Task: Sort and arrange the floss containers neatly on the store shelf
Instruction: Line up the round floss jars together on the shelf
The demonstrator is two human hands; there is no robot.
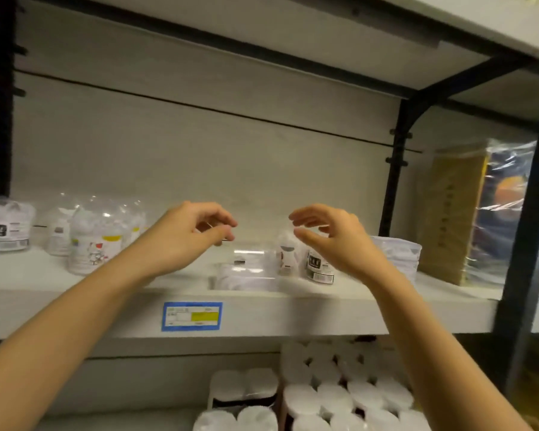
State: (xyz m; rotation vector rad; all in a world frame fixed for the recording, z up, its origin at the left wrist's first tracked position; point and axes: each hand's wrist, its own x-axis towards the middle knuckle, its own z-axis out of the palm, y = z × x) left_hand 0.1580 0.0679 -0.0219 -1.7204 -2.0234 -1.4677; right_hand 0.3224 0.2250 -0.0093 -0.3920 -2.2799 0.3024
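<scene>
**A:** From the head camera, why were both hands raised over the middle of the shelf [293,318]?

**B:** They looked poised to take hold of something. The left hand [184,234] hovered with its fingers [221,233] curled nearly together, thumb close to forefinger, clamped on nothing I could see. The right hand [330,237] was cupped, its fingers [305,217] apart, also empty. Below and between them lay a clear floss container on its side [246,269], with two upright ones [302,259] just beside it, partly behind the right hand. I judged the fallen one needed standing up.

**A:** And the rest of the stock?

**B:** A cluster of clear floss containers [94,241] stood at the left, loosely grouped, and one more [7,225] further left, cut by the frame edge. A flat white pack [399,253] sat right of the hands, and wrapped boxes [479,209] beyond the upright post.

**A:** What couldn't be made out?

**B:** The labels were blurred, so sorting by kind was unreadable. The price tag [192,316] print was illegible too, and the white-capped goods below [339,396] were only partly in view.
</scene>
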